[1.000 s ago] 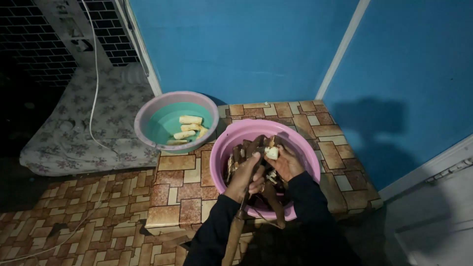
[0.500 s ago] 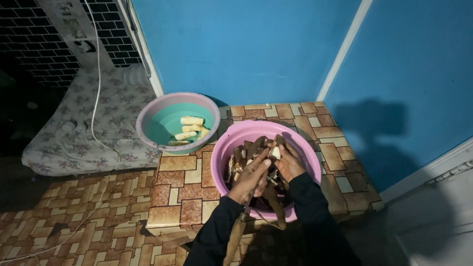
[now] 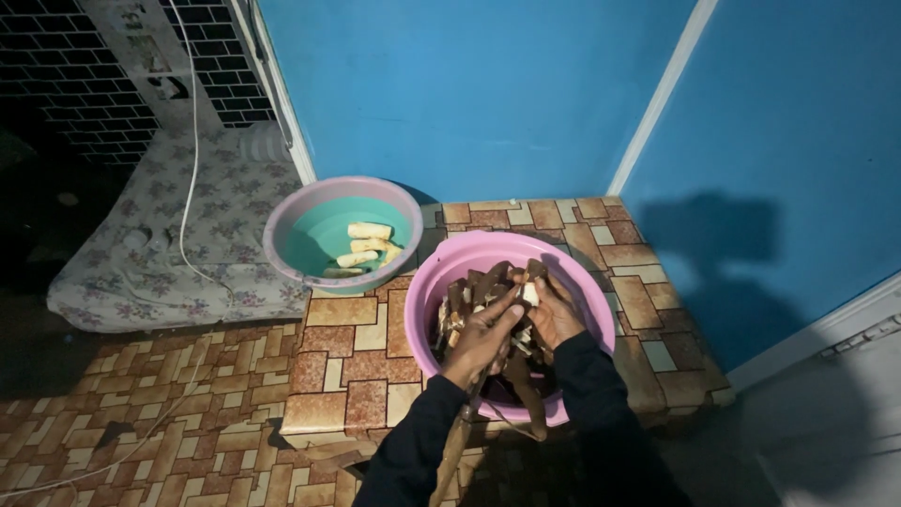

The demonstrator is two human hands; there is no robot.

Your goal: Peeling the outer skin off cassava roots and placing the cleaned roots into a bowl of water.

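Both hands, lower than a second ago, work over the pink basin [image 3: 427, 291]: left hand [image 3: 483, 333] grips a knife, right hand [image 3: 554, 310] clasps a half-peeled root [image 3: 530, 294]. Peeling underway; next, paring remaining skin.

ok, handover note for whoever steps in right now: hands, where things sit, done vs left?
Left hand: over the pink basin, gripping a brown-skinned root with a long strip of peel hanging below.
Right hand: fingers pinch the root's pale end.
Pink basin: heaped with brown roots and peels.
Done: a few pale peeled pieces lie in the green basin beyond.
Left: the heap in the pink basin looks mostly unpeeled.
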